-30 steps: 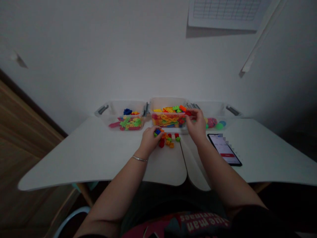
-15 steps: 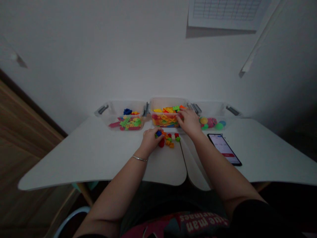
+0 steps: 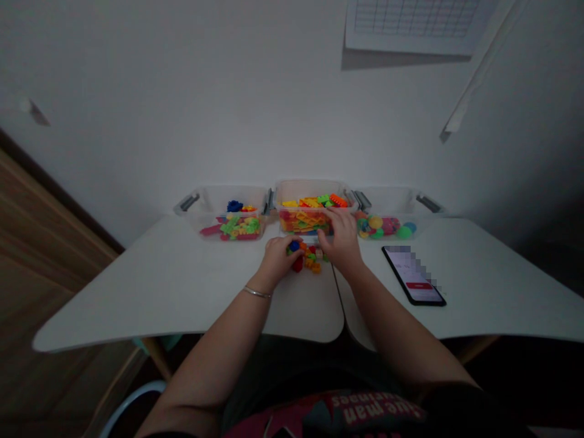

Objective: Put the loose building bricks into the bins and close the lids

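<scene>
My left hand (image 3: 275, 261) is closed round a blue toy block (image 3: 294, 246), with a red block (image 3: 297, 264) just under its fingers. Beside it on the table lie several small orange, green and red blocks (image 3: 314, 265). My right hand (image 3: 343, 242) hovers in front of the middle clear bin (image 3: 310, 184), thumb and fingers apart, and nothing shows between them. Part of the loose blocks is hidden behind its thumb. Yellow, orange and green toy pieces (image 3: 305, 219) fill much of that bin.
A clear bin (image 3: 210, 196) with green, pink and blue pieces stands on the left. Another bin (image 3: 390, 196) on the right holds coloured balls (image 3: 404, 232). A phone (image 3: 413, 277) lies right of my right forearm. Two white tabletops (image 3: 301, 316) meet at a seam; the wall is behind.
My right hand has drawn back from the right side of the middle bin, down and slightly left toward the loose blocks. My left hand has barely moved.
</scene>
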The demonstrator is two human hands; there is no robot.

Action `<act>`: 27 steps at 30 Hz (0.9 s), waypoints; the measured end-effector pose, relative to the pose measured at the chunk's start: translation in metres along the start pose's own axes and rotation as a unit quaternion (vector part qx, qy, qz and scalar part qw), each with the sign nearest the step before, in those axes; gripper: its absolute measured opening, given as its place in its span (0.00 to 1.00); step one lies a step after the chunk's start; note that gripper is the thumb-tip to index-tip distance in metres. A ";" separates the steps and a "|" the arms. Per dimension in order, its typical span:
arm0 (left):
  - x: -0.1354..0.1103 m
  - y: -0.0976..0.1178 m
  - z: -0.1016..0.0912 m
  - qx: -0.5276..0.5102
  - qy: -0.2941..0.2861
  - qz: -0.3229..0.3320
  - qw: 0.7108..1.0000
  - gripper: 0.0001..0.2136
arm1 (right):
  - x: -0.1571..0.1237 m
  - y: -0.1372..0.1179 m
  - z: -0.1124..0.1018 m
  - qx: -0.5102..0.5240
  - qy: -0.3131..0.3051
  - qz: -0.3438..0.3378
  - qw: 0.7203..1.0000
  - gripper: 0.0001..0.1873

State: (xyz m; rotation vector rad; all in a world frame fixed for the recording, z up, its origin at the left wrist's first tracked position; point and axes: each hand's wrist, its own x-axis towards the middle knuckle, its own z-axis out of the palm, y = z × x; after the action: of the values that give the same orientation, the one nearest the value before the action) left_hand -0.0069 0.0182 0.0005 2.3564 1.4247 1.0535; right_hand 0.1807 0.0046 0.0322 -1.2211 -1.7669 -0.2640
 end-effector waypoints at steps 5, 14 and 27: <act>0.001 0.002 -0.003 -0.014 0.043 0.042 0.998 0.14 | -0.026 -0.017 0.013 0.185 -0.076 0.081 0.976 0.18; -0.001 0.006 -0.005 -0.059 0.040 0.068 0.995 0.15 | -0.043 -0.009 0.036 0.430 -0.151 0.243 0.856 0.15; 0.000 0.006 -0.003 -0.059 0.015 0.038 0.997 0.16 | -0.024 -0.014 0.009 0.226 -0.080 0.183 0.953 0.11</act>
State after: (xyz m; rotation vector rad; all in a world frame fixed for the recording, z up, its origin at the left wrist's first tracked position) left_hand -0.0048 0.0140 0.0060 2.3356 1.2548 1.1644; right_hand 0.1655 -0.0119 0.0133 -1.2196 -1.5769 0.4459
